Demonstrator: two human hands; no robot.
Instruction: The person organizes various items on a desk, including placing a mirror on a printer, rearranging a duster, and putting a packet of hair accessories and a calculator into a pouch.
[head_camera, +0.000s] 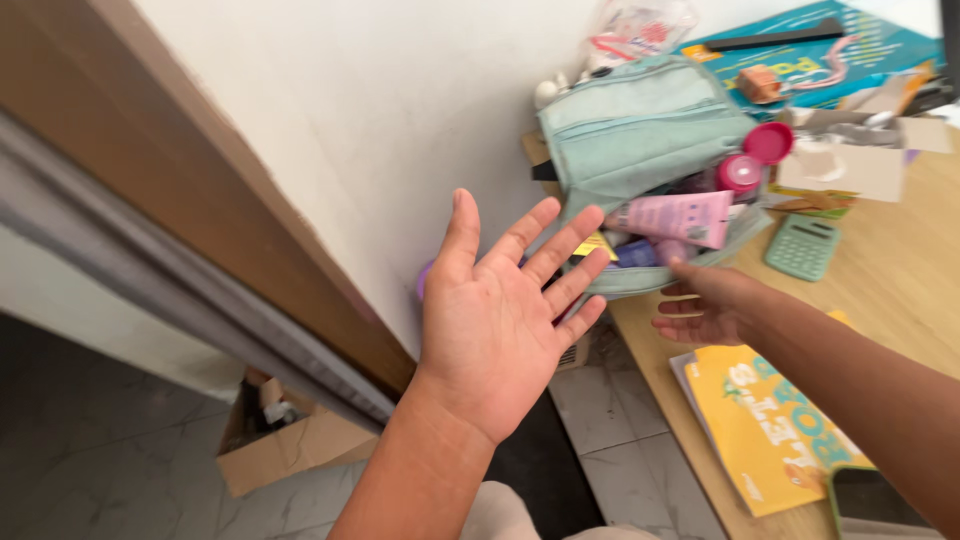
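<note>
Mint pouch (640, 130) open; right hand (705, 305) at rim, left hand (495, 320) spread.

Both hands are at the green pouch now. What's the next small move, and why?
Probably bring the left hand under the pouch to steady it. That hand is open, palm up and empty, while the right hand touches the pouch's lower edge. The pouch gapes at the table edge, with the pink tube poking out.

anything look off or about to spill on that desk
Yes. The green pouch lies tipped at the desk corner, mouth open, a pink tube and a pink-capped bottle poking out. The right hand touches its rim; the left hand hovers open, empty.
</note>
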